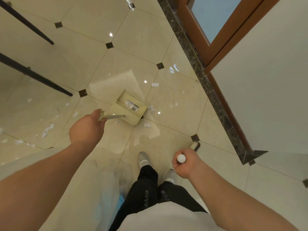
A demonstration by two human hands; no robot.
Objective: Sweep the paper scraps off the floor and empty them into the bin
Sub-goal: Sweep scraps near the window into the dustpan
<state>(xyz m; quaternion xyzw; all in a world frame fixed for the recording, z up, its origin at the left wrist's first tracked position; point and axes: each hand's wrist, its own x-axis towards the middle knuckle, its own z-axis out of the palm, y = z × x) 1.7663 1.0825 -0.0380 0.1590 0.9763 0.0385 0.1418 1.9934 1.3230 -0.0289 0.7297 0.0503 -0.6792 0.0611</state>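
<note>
Two thin black legs (28, 25) of some piece of furniture slant across the glossy cream tiles, each tile corner marked by a small dark diamond inset (109, 45). A dark marble border strip (206, 84) runs along a wooden door frame (221, 47) beside a white wall (270, 80). Grey sneakers (143, 160) and black trousers (146, 185) show below.

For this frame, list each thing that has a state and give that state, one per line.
Left hand: grip closed round the dustpan handle.
Right hand: grip closed round the top of the broom handle.
Dustpan: on the floor, no scraps visible inside.
Broom: held upright, head mostly hidden behind the hand.
Paper scraps: scattered on the tiles, unswept.
Door: cannot tell if open or shut.
</note>
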